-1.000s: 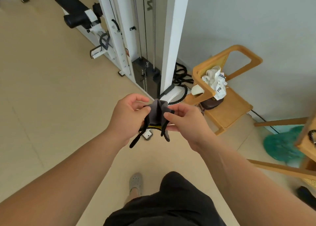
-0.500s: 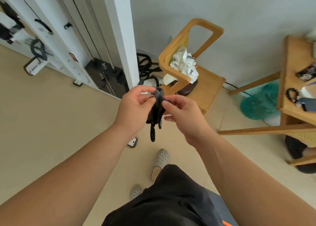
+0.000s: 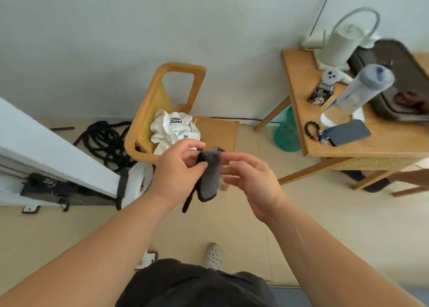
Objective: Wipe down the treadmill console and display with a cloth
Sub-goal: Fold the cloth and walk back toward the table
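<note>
A small grey cloth (image 3: 210, 176) with a dark trim and a black loop hangs in front of me at chest height. My left hand (image 3: 178, 169) pinches its upper left part between thumb and fingers. My right hand (image 3: 250, 181) is just right of the cloth, its fingers loosely spread, with the fingertips at the cloth's right edge and no clear grip. No treadmill console or display is in view.
A wooden chair (image 3: 162, 111) with white clothes (image 3: 174, 130) stands by the wall ahead. A wooden side table (image 3: 348, 148) at right holds a phone (image 3: 348, 132), a water bottle (image 3: 357, 93), a bead bracelet and a tray. A white gym machine frame (image 3: 53, 153) and black ropes (image 3: 104, 142) lie at left.
My view has swung right, from the gym machine to the chair and side table. The right hand has loosened its pinch on the cloth, which now hangs from my left hand.
</note>
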